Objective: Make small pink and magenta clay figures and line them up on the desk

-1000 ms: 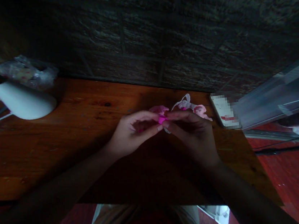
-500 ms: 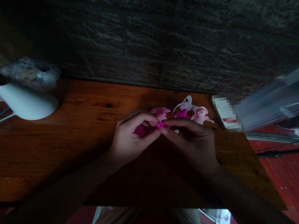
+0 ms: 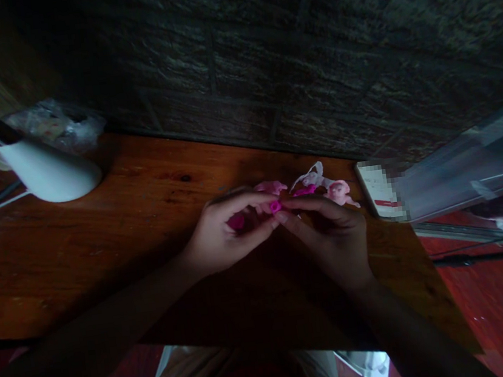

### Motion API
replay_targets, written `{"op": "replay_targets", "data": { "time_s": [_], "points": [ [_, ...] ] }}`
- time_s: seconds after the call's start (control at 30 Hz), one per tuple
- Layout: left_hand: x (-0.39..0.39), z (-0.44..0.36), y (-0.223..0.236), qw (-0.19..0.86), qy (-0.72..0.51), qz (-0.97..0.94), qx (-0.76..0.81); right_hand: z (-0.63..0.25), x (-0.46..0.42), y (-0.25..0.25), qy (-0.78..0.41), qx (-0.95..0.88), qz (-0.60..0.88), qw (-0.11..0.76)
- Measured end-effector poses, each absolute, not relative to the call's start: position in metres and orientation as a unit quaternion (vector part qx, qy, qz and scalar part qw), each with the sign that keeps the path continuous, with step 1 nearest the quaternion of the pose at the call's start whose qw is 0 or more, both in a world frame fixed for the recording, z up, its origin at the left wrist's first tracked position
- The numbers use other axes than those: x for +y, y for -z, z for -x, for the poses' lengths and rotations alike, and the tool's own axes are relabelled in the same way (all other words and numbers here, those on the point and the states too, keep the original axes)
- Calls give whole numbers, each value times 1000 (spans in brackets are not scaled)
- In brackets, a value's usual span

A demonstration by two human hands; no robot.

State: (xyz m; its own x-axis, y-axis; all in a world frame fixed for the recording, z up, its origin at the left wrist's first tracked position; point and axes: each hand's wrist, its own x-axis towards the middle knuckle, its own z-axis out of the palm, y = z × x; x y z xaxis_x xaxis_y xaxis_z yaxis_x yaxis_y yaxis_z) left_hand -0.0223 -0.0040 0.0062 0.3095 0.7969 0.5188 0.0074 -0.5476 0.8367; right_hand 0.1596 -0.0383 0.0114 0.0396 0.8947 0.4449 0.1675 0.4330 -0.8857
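A small bright pink piece [image 3: 276, 207] with a darker hollow in its middle is pinched between both hands. My left hand [image 3: 223, 235] is closed, its thumb and forefinger on the piece's left side. My right hand [image 3: 330, 234] grips it from the right with thumb and forefinger. A darker pink lump [image 3: 237, 221] shows through the gap of my left hand; whether it is held or lies behind cannot be told. Just beyond the fingers lie a ruffled pink piece [image 3: 270, 187], a magenta piece [image 3: 304, 190], a white looped piece [image 3: 316, 174] and a pale pink figure-like piece [image 3: 339, 192].
A white tapered object [image 3: 54, 170], perhaps a lamp part, stands on the wooden table [image 3: 149, 176] at left, near crumpled clear plastic [image 3: 74, 124]. A pale, partly pixelated flat object [image 3: 377, 188] lies at right by a translucent panel [image 3: 467, 156]. A dark stone-patterned wall [image 3: 237, 74] rises behind.
Both hands have shifted slightly right with the small pink piece. It now appears turned, its hollow facing more toward me. The pieces on the table stay put.
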Motion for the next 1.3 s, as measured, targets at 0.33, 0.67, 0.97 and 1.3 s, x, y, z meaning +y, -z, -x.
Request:
{"op": "replay_targets", "data": {
  "time_s": [0.33,0.67,0.97,1.3],
  "points": [
    [6,23,-7,571,-482,-599,290,-158,-39,-10,-288,-632,434,574],
    [10,24,-5,672,-436,-541,256,-161,-38,-15,-302,-628,457,553],
    [1,23,-4,501,-493,-656,274,-163,-38,-15,-293,-648,436,551],
    [1,22,-4,417,-515,-695,280,-163,-38,-13,-298,-649,433,551]
  ]
}}
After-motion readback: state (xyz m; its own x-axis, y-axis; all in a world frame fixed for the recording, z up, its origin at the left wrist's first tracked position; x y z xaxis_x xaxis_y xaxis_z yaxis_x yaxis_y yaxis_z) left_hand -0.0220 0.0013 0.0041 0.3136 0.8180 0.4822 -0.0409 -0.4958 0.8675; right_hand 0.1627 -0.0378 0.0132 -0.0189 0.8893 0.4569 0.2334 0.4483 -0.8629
